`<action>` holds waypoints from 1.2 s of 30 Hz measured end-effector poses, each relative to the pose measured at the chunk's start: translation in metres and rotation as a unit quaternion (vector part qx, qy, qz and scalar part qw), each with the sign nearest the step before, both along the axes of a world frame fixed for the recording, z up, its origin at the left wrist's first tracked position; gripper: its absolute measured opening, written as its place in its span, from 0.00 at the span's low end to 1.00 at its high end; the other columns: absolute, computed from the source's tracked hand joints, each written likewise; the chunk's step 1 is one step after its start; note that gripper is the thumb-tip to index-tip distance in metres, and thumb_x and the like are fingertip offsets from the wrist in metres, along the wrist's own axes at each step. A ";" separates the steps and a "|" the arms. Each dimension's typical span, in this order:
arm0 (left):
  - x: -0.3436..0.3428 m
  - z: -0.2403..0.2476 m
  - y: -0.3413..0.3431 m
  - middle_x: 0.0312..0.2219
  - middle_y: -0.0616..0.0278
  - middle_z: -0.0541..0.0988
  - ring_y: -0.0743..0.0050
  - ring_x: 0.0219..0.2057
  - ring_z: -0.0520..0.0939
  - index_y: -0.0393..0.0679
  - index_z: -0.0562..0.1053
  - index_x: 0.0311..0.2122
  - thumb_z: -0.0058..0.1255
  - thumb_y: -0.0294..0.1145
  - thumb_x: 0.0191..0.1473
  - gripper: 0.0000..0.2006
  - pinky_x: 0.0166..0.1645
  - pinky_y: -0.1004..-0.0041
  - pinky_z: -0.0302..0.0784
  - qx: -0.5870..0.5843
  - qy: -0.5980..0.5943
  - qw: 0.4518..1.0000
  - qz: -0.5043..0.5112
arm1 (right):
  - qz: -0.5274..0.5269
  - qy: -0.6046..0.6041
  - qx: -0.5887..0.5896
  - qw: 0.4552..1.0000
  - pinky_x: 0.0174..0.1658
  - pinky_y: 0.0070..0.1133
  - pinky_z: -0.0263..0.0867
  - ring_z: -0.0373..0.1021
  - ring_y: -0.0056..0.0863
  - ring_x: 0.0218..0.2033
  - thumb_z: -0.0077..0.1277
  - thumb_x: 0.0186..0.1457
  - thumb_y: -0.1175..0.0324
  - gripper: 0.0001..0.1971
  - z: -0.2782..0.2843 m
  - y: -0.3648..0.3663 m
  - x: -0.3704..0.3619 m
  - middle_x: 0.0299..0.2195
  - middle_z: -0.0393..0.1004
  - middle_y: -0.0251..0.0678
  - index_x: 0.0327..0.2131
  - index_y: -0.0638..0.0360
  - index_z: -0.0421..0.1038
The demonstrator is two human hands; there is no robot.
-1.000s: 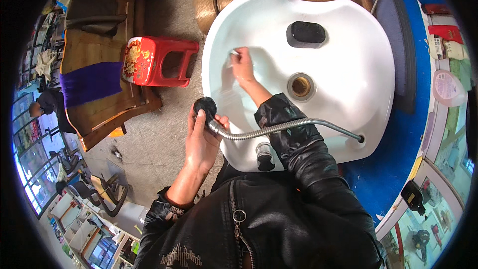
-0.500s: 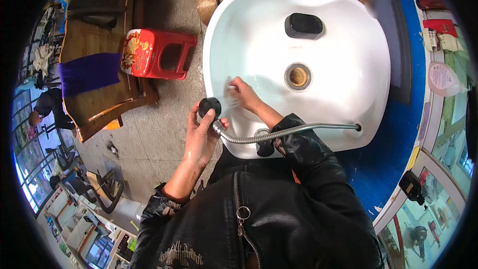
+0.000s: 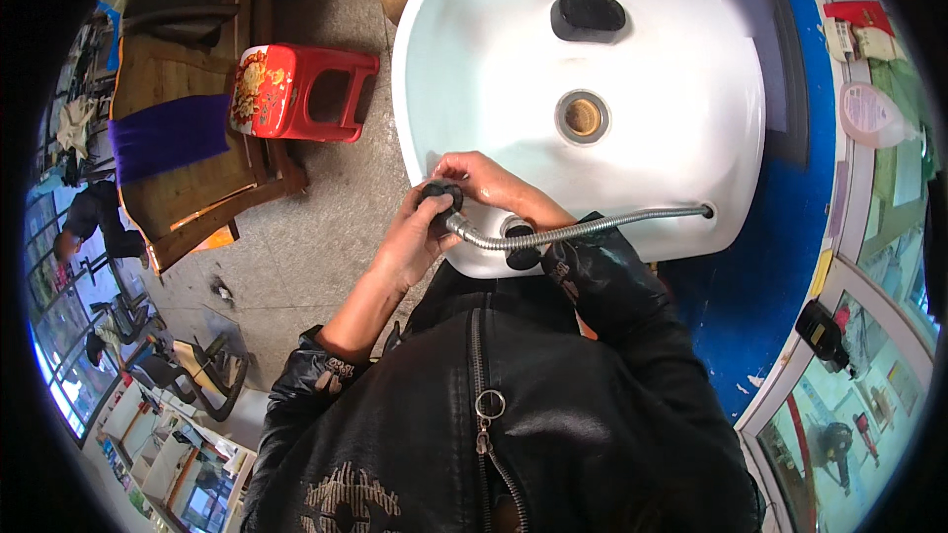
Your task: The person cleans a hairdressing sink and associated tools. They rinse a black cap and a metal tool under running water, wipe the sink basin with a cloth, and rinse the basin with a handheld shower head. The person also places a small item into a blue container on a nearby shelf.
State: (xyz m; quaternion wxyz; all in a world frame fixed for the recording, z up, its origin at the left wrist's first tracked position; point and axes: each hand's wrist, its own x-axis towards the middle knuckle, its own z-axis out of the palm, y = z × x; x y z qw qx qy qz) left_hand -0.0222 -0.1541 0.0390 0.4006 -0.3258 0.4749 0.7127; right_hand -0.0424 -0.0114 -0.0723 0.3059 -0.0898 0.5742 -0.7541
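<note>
My left hand (image 3: pixel 410 235) is closed around a black shower head (image 3: pixel 441 195) at the near left rim of a white shampoo basin (image 3: pixel 681 89). My right hand (image 3: pixel 484 180) has its fingers bent round the far side of the same shower head; its fingertips are partly hidden. A ribbed metal hose (image 3: pixel 583 231) runs from the head across my right wrist to a hole in the basin's right side. Under the hose, a black and chrome tap knob (image 3: pixel 520 242) shows beside my right sleeve.
A black neck rest (image 3: pixel 589 17) and a round drain (image 3: pixel 583 117) are in the basin. To the left stand a red plastic stool (image 3: pixel 306 94) and a wooden bench with purple cloth (image 3: pixel 168 138). Glass cabinets (image 3: pixel 839 405) line the right. Another person (image 3: pixel 97 222) is far left.
My right hand has moved left and nearer, out of the water spray and onto the shower head. The spray no longer shows. The view has shifted, so the basin sits higher.
</note>
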 end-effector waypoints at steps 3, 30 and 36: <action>-0.003 -0.001 -0.005 0.31 0.61 0.71 0.72 0.31 0.75 0.42 0.61 0.43 0.42 0.32 0.49 0.15 0.33 0.76 0.75 0.021 -0.023 1.000 0.001 | 0.040 0.062 0.249 0.966 0.33 0.21 0.62 0.66 0.25 0.25 0.52 0.37 0.74 0.11 0.012 0.037 0.023 0.24 0.71 0.40 0.29 0.65 0.68; -0.018 0.016 0.164 0.18 0.62 0.69 0.74 0.16 0.72 0.40 0.63 0.27 0.47 0.35 0.48 0.10 0.27 0.76 0.75 0.159 -0.150 0.970 -0.110 | -0.409 0.068 0.525 0.743 0.41 0.27 0.60 0.63 0.41 0.39 0.37 0.44 0.77 0.08 0.029 0.187 0.198 0.35 0.66 0.44 0.30 0.63 0.66; -0.025 0.012 0.192 0.17 0.63 0.69 0.74 0.15 0.70 0.40 0.65 0.26 0.46 0.33 0.48 0.08 0.26 0.76 0.73 0.135 -0.110 0.983 -0.055 | -0.391 0.198 0.654 0.616 0.37 0.27 0.62 0.65 0.37 0.34 0.43 0.38 0.83 0.08 0.063 0.288 0.207 0.31 0.68 0.38 0.25 0.61 0.68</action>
